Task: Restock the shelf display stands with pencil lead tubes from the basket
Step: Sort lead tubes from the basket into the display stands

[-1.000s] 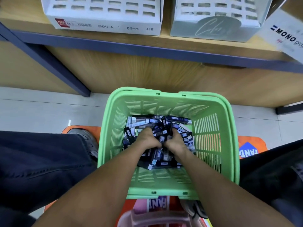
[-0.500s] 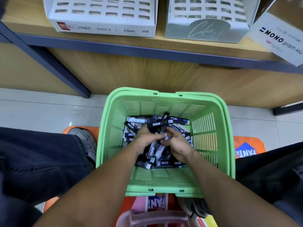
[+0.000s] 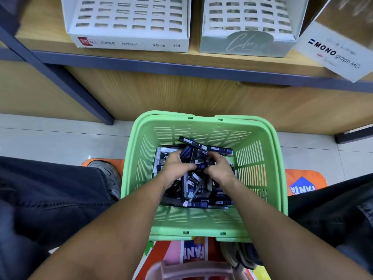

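A green plastic basket (image 3: 260, 158) stands on the floor between my knees, holding a heap of dark blue pencil lead tubes (image 3: 203, 197). Both my hands are inside it. My left hand (image 3: 174, 165) grips a bunch of tubes whose ends stick up past the fingers. My right hand (image 3: 219, 168) curls around the same bunch from the right side. On the shelf above stand a white slotted display stand (image 3: 129, 23) marked 0.5mm and a pale grey one (image 3: 248, 27); their slots look bare.
A tilted MONO graph box (image 3: 333, 49) sits at the shelf's right. A blue metal shelf edge (image 3: 181, 66) and a slanted brace (image 3: 60, 77) run above the basket. My knees flank the basket, over an orange mat (image 3: 302, 178). A pink object (image 3: 189, 269) lies near me.
Both hands have closed together on a bunch of tubes and lifted it slightly from the heap. The view has tilted up a little, showing more of the stands.
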### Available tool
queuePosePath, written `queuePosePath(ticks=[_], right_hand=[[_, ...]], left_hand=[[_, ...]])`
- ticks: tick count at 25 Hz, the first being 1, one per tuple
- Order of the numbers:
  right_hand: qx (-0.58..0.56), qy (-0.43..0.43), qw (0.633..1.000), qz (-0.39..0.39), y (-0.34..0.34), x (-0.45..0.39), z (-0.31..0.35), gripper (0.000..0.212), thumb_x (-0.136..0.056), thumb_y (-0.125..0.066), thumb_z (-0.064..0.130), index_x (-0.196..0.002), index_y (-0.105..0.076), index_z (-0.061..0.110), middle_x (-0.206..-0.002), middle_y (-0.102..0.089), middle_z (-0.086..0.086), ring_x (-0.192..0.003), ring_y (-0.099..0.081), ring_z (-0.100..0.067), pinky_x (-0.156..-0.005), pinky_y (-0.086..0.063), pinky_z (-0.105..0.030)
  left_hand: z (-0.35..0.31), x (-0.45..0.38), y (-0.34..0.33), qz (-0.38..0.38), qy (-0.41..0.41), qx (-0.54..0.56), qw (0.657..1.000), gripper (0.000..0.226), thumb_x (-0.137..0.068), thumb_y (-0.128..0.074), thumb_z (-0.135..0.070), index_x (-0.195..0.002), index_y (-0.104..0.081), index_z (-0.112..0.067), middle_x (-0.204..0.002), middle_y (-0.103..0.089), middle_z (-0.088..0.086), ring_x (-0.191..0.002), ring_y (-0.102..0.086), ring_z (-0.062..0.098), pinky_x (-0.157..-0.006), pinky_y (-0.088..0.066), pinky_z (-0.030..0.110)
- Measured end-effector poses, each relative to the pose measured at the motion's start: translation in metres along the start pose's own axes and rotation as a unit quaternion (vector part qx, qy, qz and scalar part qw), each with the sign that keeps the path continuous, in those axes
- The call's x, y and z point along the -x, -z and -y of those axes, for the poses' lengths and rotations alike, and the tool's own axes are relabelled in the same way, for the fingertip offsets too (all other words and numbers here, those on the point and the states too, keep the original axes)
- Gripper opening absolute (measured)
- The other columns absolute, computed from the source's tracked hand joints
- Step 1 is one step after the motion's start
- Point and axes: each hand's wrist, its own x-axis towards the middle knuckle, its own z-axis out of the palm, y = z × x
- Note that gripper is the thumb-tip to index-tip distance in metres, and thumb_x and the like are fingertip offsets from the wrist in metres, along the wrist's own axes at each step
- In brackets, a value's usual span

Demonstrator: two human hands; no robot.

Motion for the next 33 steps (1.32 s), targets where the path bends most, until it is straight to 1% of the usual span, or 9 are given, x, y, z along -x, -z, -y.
queuePosePath(ticks=[4,8,12,15,19,23,27,30,33], right_hand=[[-0.023,-0.005,1.000,-0.012,-0.006,-0.003,0.016,0.067,-0.084,-0.059,0.002,-0.146,-0.046,0.022,-0.124,-0.067,-0.005,-0.089,-0.070,-0.021,-0.064,-0.054,-0.029],[-0.213,-0.050,0.976,0.005,-0.003,-0.001,0.025,0.055,-0.083,-0.055,-0.011,-0.135,-0.053,0.006,-0.116,-0.068,-0.019,-0.102,-0.068,-0.035,-0.082,-0.060,-0.047],[-0.314,-0.002,0.949,0.034,0.007,0.009,0.038,0.052,-0.082,-0.039,-0.023,-0.126,-0.058,-0.002,-0.115,-0.068,-0.021,-0.093,-0.068,-0.031,-0.063,-0.056,-0.032],[-0.337,0.031,0.939,0.067,0.012,0.017,0.050,0.051,-0.084,-0.037,-0.024,-0.124,-0.060,-0.002,-0.118,-0.068,-0.019,-0.098,-0.067,-0.028,-0.073,-0.058,-0.028],[-0.303,0.060,0.950,0.053,0.025,0.024,0.059,0.035,-0.096,-0.048,-0.009,-0.125,-0.063,0.002,-0.121,-0.069,-0.020,-0.111,-0.067,-0.034,-0.096,-0.056,-0.043],[-0.248,0.086,0.963,0.062,0.036,0.035,0.070,0.026,-0.102,-0.047,0.000,-0.123,-0.063,0.001,-0.119,-0.069,-0.024,-0.111,-0.068,-0.038,-0.098,-0.055,-0.046],[-0.193,0.118,0.969,0.104,0.046,0.050,0.082,0.029,-0.103,-0.046,0.001,-0.127,-0.061,0.002,-0.119,-0.071,-0.022,-0.111,-0.068,-0.038,-0.099,-0.054,-0.049],[-0.227,0.102,0.957,0.150,0.058,0.064,0.090,0.029,-0.099,-0.051,-0.003,-0.126,-0.060,0.005,-0.122,-0.069,-0.023,-0.108,-0.070,-0.036,-0.095,-0.057,-0.046],[-0.135,0.055,0.961,0.236,0.073,0.080,0.088,0.026,-0.093,-0.062,-0.001,-0.117,-0.060,0.008,-0.122,-0.068,-0.025,-0.106,-0.070,-0.037,-0.096,-0.055,-0.055]], left_hand=[[-0.002,0.006,0.004,0.050,-0.023,0.010,0.998,0.030,-0.076,-0.079,0.000,-0.099,-0.071,-0.017,-0.080,-0.078,-0.007,-0.072,-0.073,0.007,-0.061,-0.052,0.014],[-0.010,0.013,0.007,0.075,-0.009,0.001,0.997,0.033,-0.074,-0.078,-0.010,-0.105,-0.074,-0.022,-0.092,-0.079,-0.001,-0.090,-0.073,0.014,-0.077,-0.057,0.025],[-0.019,0.021,0.009,0.122,0.013,-0.029,0.992,0.034,-0.072,-0.075,-0.010,-0.105,-0.072,-0.017,-0.093,-0.078,0.007,-0.092,-0.071,0.019,-0.083,-0.053,0.032],[-0.027,0.027,0.006,0.125,0.003,-0.023,0.992,0.026,-0.071,-0.072,-0.003,-0.097,-0.069,-0.003,-0.086,-0.074,0.012,-0.084,-0.066,0.023,-0.082,-0.055,0.042],[-0.042,0.036,0.007,0.119,-0.008,0.016,0.993,0.014,-0.070,-0.069,0.001,-0.079,-0.065,-0.010,-0.067,-0.067,0.005,-0.062,-0.066,0.014,-0.064,-0.051,0.027],[-0.053,0.044,0.005,0.136,-0.002,0.059,0.989,0.020,-0.074,-0.067,0.005,-0.091,-0.068,-0.005,-0.072,-0.071,0.010,-0.064,-0.068,0.019,-0.058,-0.056,0.031],[-0.062,0.055,0.003,0.137,0.002,0.105,0.985,0.023,-0.076,-0.067,0.005,-0.097,-0.068,-0.003,-0.078,-0.069,0.015,-0.068,-0.066,0.026,-0.069,-0.058,0.039],[-0.073,0.063,0.004,0.115,-0.009,0.125,0.985,0.018,-0.076,-0.065,0.005,-0.092,-0.065,-0.004,-0.063,-0.063,0.010,-0.053,-0.058,0.020,-0.054,-0.051,0.027],[-0.087,0.068,0.004,0.061,-0.026,0.179,0.982,0.021,-0.078,-0.061,0.007,-0.096,-0.061,-0.004,-0.054,-0.059,0.006,-0.043,-0.056,0.016,-0.044,-0.047,0.023]])
